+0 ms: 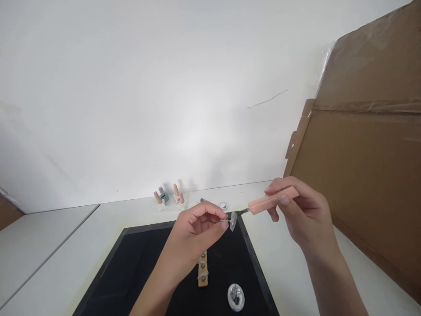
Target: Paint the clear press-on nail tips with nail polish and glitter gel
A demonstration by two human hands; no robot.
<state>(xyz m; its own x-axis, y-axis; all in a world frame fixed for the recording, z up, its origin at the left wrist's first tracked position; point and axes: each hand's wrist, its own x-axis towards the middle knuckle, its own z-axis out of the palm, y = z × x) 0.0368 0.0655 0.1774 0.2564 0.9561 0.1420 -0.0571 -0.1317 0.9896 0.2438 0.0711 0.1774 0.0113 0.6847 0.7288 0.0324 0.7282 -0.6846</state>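
The cap (263,204) looks like smooth plastic, the tip (233,221) glossy and translucent, the mat (148,254) dull, the desk (110,219) smooth, the box (362,162) cardboard.

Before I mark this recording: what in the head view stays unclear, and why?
All in the head view:
- Far end of the yellowish strip: hidden behind the left hand.
- Whether the brush touches the clear piece: too small to tell.
- Lettering on the small bottles: too small to read.
- Near edge of the black mat: cut off by the bottom edge.
- Full extent of the cardboard: cut off by the right edge.
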